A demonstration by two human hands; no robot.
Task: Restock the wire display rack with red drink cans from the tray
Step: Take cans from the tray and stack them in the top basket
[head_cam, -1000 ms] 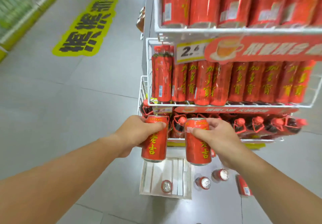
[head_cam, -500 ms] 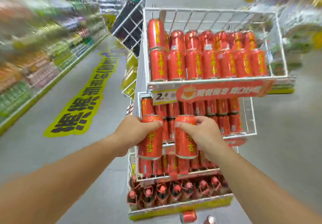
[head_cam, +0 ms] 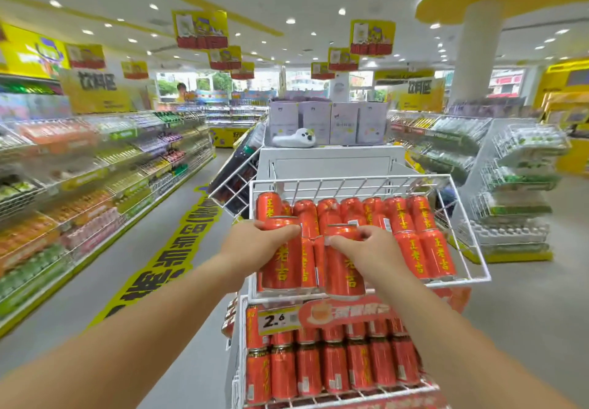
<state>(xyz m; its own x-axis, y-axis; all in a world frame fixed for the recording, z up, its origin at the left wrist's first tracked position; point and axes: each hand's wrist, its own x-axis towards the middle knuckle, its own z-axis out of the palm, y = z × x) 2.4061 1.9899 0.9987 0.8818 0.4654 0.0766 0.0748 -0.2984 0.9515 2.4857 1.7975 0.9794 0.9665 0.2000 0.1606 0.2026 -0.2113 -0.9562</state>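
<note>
A brightly lit shop aisle, with stocked shelves on either side and a yellow floor sticker (head_cam: pixel 165 268) at 9 o'clock, surrounds a white wire display rack (head_cam: pixel 471 251). The fingers (head_cam: pixel 282 229) of the left hand (head_cam: pixel 251 244) curl over the top rim of a tall red aluminium drink can with yellow characters (head_cam: pixel 282 268), grasping it upright. The fingers (head_cam: pixel 342 243) of the right hand (head_cam: pixel 376 257) clasp the top of a second red can (head_cam: pixel 345 276) of the same kind, just beside the first at its 3 o'clock. Both cans hang at the front wire of the rack's top basket, with the stocked red cans (head_cam: pixel 411 243) behind them at 12 to 2 o'clock. A white price tag (head_cam: pixel 276 320) sits at 6 o'clock, above a full lower tier (head_cam: pixel 334 367).

A full can is likely fairly heavy for its size, rigid but easily dented, and smooth enough to slip. Gripping near the top, as here, lets it drop in among its neighbours, though a hold round the mid-wall would probably be surer. The tray is out of view.

Against half a second ago, the cans have risen from in front of the middle tier to the top basket's front. The view has also lifted off the floor to show the ceiling.
</note>
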